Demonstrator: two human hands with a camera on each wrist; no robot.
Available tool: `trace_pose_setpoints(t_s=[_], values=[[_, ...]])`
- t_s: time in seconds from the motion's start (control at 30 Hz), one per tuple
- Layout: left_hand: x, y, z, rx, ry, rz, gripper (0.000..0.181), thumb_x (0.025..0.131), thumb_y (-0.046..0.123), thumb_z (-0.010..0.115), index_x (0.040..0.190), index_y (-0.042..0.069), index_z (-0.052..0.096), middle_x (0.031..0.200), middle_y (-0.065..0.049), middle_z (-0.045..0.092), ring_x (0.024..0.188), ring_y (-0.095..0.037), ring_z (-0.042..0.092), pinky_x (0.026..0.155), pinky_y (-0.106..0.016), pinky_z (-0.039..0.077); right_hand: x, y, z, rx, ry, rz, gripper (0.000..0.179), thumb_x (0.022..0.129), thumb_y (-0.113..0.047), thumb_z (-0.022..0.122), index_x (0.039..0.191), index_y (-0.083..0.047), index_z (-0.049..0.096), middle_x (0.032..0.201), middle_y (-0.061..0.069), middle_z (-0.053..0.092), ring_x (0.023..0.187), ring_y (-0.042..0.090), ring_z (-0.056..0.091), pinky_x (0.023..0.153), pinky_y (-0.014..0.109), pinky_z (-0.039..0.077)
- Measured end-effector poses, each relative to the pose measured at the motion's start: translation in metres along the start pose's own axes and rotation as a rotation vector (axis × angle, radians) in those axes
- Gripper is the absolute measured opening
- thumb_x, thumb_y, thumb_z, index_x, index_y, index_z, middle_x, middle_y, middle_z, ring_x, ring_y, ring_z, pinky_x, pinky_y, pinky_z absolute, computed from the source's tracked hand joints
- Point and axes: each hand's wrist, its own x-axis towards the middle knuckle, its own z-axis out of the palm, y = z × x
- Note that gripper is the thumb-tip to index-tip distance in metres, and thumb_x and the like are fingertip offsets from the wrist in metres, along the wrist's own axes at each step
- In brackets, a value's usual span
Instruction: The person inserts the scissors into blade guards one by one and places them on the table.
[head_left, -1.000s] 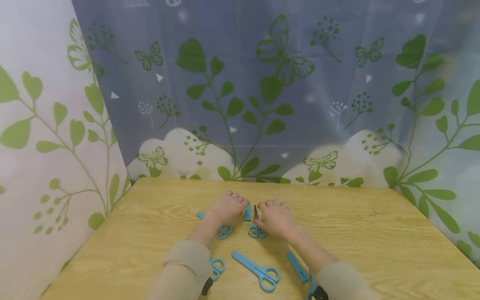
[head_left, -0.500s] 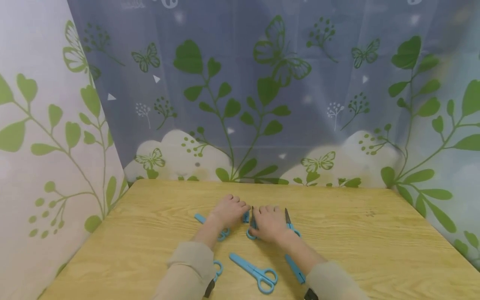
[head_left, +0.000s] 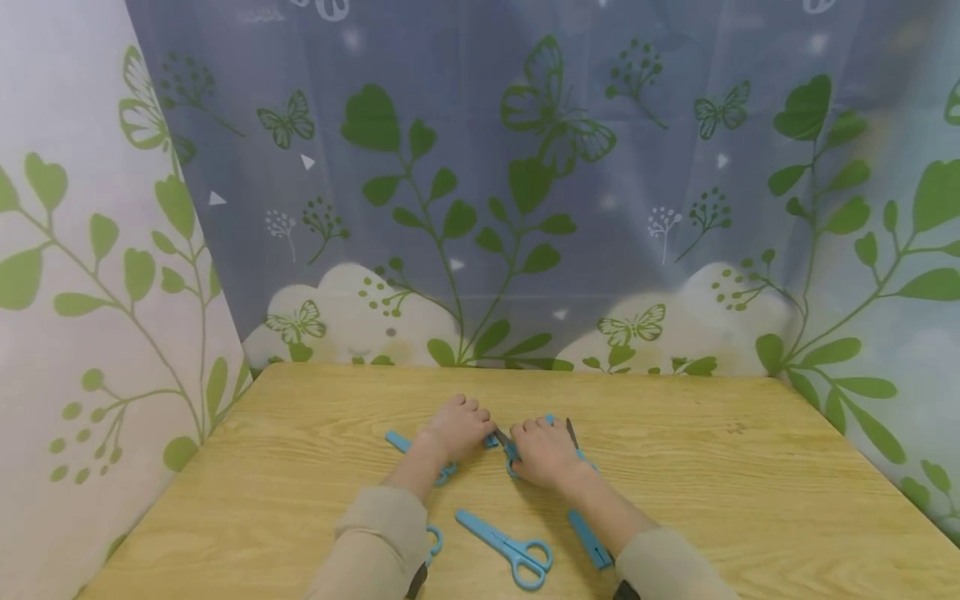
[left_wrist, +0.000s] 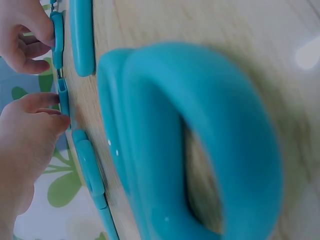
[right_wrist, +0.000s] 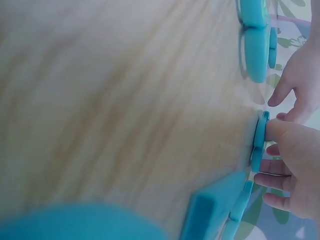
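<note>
The left hand pinches the blue sheath; the right hand holds the scissors; since half a second ago they have swung to slant toward the sheath, over the desk, between both hands.

The wood-grained yellow worktop carries blue scissors. Toward the front, a sheathed pair lies slantwise, between a partly visible handle loop and a separate sheath. Farther back lie another sheathed pair, partly hidden, and a bare-bladed pair.
</note>
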Motion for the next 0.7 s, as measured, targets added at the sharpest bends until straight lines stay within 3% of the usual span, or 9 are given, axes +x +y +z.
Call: trace_pose_setpoints(t_s=[0.17,0.37,0.53,0.7], values=[[0.001,0.0017,0.0035,0.041,0.011,0.01,0.028,0.089,0.03,0.06,0.118,0.028,0.061,0.117,0.013,0.059,0.1,-0.009,0.054,0.088,-0.027,0.04,-0.0005,0.0005,-0.0011,-0.002,0.001,0.0,0.015,0.082,-0.021,0.065,0.088,-0.009,0.059,0.081,0.003,0.058,0.081,0.021,0.057,0.08,0.041,0.046],[0.0013,-0.0005,0.0038,0.076,0.035,0.031,0.023,0.088,0.027,0.062,0.111,0.026,0.064,0.109,0.012,0.063,0.095,-0.008,0.054,0.083,-0.025,0.04,0.0001,0.0029,-0.0071,0.031,-0.046,0.029,0.016,0.077,-0.021,0.068,0.072,-0.011,0.057,0.071,-0.001,0.052,0.071,0.018,0.048,0.08,0.045,0.045],[0.0024,-0.001,0.0052,0.084,0.04,0.044,0.023,0.089,0.026,0.062,0.111,0.023,0.064,0.105,0.012,0.065,0.093,-0.008,0.055,0.083,-0.024,0.039,-0.0001,0.0046,-0.0092,0.029,-0.06,0.037,0.02,0.075,-0.025,0.072,0.073,-0.011,0.058,0.073,0.0,0.054,0.073,0.019,0.05,0.084,0.049,0.043],[0.001,-0.0008,0.0054,0.07,0.05,0.046,0.026,0.09,0.025,0.06,0.116,0.021,0.061,0.103,0.009,0.066,0.094,-0.011,0.057,0.091,-0.029,0.04,-0.0004,0.0041,-0.0089,0.019,-0.062,0.034,0.026,0.075,-0.025,0.073,0.089,-0.006,0.062,0.083,0.005,0.059,0.083,0.025,0.054,0.086,0.051,0.043]])
